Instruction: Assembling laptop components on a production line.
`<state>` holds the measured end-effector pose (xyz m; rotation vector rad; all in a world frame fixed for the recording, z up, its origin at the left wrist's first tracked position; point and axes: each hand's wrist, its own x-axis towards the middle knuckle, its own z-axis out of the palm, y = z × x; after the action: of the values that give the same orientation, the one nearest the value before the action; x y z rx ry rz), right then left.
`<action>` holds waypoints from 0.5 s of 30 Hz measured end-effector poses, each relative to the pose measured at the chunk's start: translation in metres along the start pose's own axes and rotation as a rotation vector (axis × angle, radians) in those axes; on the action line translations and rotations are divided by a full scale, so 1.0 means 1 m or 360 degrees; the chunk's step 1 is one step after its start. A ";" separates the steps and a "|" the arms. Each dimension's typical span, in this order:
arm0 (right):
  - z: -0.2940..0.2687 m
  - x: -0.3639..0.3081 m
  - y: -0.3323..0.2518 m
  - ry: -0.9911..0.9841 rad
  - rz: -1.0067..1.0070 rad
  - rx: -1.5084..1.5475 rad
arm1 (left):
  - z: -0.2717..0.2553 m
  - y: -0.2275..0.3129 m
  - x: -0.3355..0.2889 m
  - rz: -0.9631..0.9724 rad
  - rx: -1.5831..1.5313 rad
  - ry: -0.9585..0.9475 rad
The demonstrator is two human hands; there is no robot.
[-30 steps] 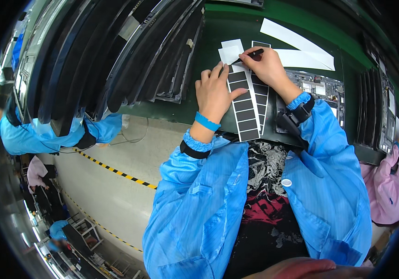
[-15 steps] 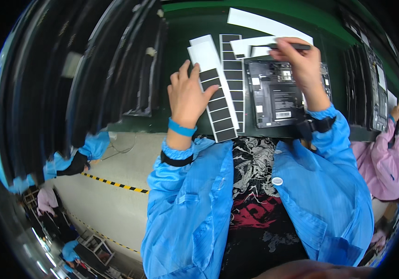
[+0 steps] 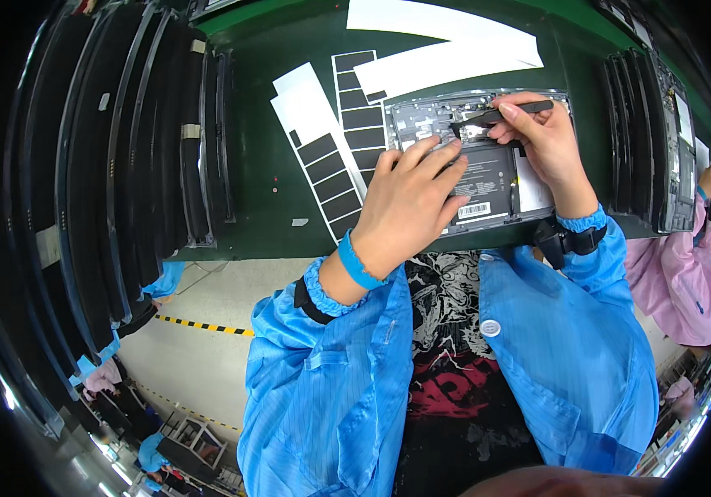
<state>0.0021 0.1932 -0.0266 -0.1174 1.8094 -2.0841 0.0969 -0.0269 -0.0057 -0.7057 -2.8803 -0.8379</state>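
We see an opened laptop base (image 3: 488, 178), grey metal with a flat black battery, lying at the counter's (image 3: 256, 207) near edge, right of centre. Our left hand (image 3: 409, 207) rests on it, fingers spread flat and hiding its left part. Our right hand (image 3: 542, 137) pinches black tweezers (image 3: 496, 116) gripping a small dark patch, barely legible. Glossy sticker strips (image 3: 331, 157) lie just left; open green surface beyond.
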 end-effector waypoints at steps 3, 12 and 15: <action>0.001 0.002 0.000 0.0065 0.0034 -0.0013 | 0.000 0.000 0.002 -0.0002 0.0018 -0.0011; 0.004 0.004 -0.001 0.0123 0.0027 -0.0080 | 0.000 0.002 0.006 -0.0050 -0.0048 -0.0002; 0.005 0.004 -0.001 0.0123 0.0021 -0.0105 | 0.002 0.007 0.010 -0.0060 -0.0065 -0.0002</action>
<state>0.0000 0.1877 -0.0255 -0.0426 1.9196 -2.0464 0.0909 -0.0164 -0.0025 -0.6573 -2.8939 -0.9037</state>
